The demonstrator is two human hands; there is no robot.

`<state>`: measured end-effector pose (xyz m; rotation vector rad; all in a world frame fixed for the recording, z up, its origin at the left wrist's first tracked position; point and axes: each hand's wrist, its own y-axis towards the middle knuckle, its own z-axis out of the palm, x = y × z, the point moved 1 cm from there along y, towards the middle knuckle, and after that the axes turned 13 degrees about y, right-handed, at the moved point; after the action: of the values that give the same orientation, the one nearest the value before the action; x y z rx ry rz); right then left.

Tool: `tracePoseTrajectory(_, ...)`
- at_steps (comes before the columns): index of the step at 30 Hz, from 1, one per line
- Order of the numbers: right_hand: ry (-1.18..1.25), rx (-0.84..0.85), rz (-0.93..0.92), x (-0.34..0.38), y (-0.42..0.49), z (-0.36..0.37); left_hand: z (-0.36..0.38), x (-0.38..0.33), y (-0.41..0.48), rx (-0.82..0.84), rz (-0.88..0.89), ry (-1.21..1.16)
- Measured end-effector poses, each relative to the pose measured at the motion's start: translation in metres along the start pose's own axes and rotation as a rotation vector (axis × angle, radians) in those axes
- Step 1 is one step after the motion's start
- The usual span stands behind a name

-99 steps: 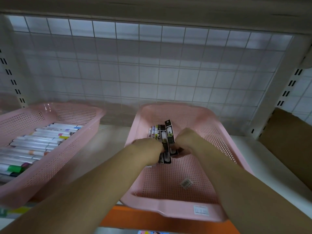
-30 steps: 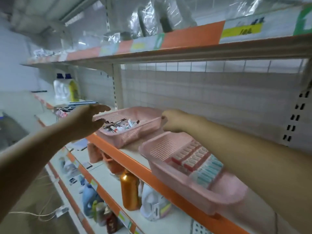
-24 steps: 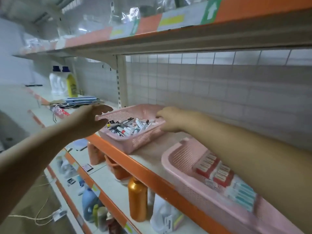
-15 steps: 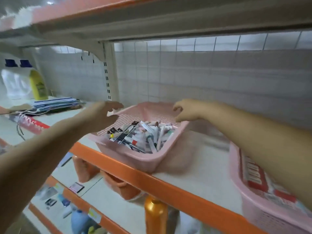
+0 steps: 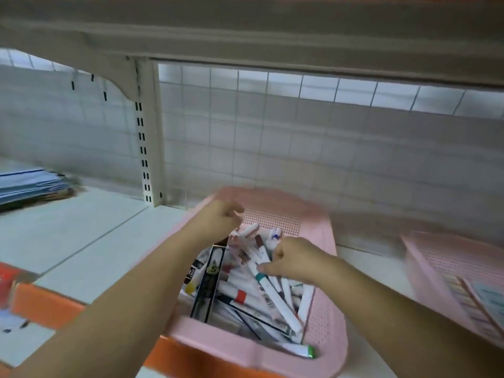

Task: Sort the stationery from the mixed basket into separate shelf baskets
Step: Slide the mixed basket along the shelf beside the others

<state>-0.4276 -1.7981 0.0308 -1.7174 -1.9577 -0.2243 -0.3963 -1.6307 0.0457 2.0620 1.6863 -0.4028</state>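
The pink mixed basket (image 5: pixel 326 293) sits on the white shelf in front of me, full of white markers with coloured caps and black card packs (image 5: pixel 208 285). My right hand (image 5: pixel 293 259) is inside the basket, fingers curled round a white marker with a teal band (image 5: pixel 268 289). My left hand (image 5: pixel 218 221) hovers over the basket's far left corner, fingers loosely curled; blur hides whether it holds anything. A green-tipped marker (image 5: pixel 298 350) lies at the basket's near edge.
A second pink basket (image 5: pixel 425 271) with flat packets stands to the right. A stack of blue papers (image 5: pixel 27 185) lies far left on the shelf. The upper shelf (image 5: pixel 245 28) hangs low overhead, with a wire grid behind. An orange shelf edge (image 5: pixel 46 306) runs along the front.
I have turned from the sorted baskets to the mixed basket. Both hands moved from its rim down into it, and my right hand has closed on a marker.
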Motion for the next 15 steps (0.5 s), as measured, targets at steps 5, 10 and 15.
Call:
tracePoseTrajectory(5,0.04,-0.001,0.093,-0.002,0.011,0.004,0.011,0.011,0.005,-0.015,-0.059,-0.043)
tracePoseTrajectory(10,0.341,-0.214,-0.053,0.0,0.009,0.002,0.01,0.009,0.0,-0.095,-0.07,-0.228)
tracePoseTrajectory(15,0.454,-0.342,-0.329,0.006,0.003,0.002,0.009,0.003,-0.016,0.092,0.017,-0.562)
